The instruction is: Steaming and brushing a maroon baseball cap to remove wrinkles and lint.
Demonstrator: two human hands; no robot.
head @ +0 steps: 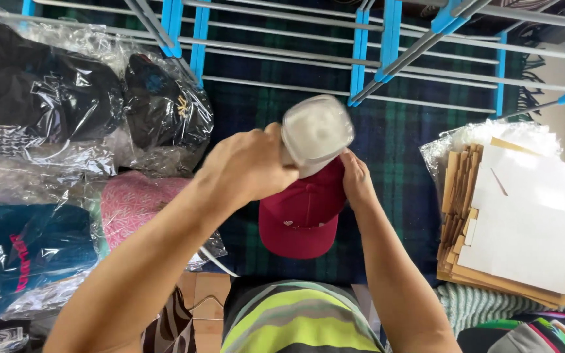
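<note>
Striped shirt (299,323) nearest; left hand (250,167) closed on clear insert (316,131), right hand (356,182) gripping maroon cap (303,212) directly beneath, brim toward wearer.

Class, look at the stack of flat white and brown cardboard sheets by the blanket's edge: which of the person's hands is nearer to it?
Right. The right hand rests on the maroon cap, on the side towards the cardboard stack. The left hand, gripping the clear plastic piece, is farther away.
</note>
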